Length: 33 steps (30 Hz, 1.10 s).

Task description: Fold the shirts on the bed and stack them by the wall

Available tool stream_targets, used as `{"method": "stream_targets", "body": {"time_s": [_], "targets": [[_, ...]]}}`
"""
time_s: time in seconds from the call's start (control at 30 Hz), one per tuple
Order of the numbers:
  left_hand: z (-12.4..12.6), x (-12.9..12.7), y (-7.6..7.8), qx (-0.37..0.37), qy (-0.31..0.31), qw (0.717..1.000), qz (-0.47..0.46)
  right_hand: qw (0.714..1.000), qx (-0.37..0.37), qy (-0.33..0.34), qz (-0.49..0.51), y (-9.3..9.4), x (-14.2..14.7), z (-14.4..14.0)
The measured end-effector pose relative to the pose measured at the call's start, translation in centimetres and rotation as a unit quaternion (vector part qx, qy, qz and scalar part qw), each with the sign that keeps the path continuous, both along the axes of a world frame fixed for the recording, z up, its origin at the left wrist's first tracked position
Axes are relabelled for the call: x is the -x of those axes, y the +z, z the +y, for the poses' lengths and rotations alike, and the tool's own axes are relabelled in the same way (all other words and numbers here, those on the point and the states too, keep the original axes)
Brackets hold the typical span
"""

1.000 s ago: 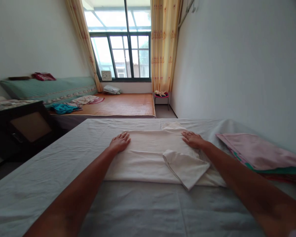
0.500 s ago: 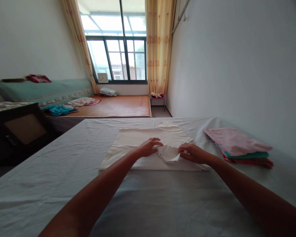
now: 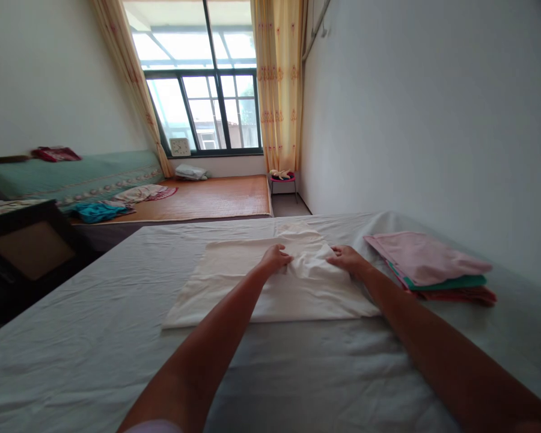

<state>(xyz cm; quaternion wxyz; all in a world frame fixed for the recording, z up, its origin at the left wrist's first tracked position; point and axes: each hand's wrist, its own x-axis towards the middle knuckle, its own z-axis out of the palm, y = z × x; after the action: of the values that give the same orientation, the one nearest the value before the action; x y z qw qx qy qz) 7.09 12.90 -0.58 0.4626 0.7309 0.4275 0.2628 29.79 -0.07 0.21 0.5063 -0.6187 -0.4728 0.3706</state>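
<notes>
A white shirt (image 3: 225, 288) lies spread on the pale sheet, its outline flat along the near edge and wrinkled toward the upper right. My left hand (image 3: 276, 258) is closed on the shirt's bunched cloth, thumb and fingers pinching it from the left. From the right, my right hand (image 3: 346, 258) pinches the same rumpled part, which looks like a sleeve. Between the two hands the fabric is gathered in creases. Some of the right side of the shirt is hidden beneath my right forearm.
A pale sheet (image 3: 94, 313) covers the surface under the shirt. To the right sits a stack of folded clothes (image 3: 428, 258), pink on top, green and red below. Beyond are a mat-covered bed (image 3: 216, 195), a dark cabinet (image 3: 67, 264) at left and a small pink stool (image 3: 283, 178).
Both hands have moved away from me across the shirt, carrying the loose part of cloth that hung between them. That cloth now lies bunched farther up. The view has turned slightly right.
</notes>
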Motion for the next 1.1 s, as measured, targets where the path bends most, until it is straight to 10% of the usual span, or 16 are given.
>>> {"method": "stream_targets", "body": {"time_s": [0.3,0.5,1.1], "targets": [[-1.7,0.8,2.0,-0.061,-0.062,0.985,-0.149,0.983,-0.169,0.058,0.034,1.7,-0.7,-1.4],[-3.7,2.4,0.7,-0.156,-0.064,0.977,-0.133,0.977,-0.089,0.134,-0.142,0.9,-1.6,-2.2],[-3.7,2.7,0.1,-0.233,-0.038,0.971,-0.022,0.986,-0.082,0.048,-0.135,-1.2,-2.5,-1.4]]}}
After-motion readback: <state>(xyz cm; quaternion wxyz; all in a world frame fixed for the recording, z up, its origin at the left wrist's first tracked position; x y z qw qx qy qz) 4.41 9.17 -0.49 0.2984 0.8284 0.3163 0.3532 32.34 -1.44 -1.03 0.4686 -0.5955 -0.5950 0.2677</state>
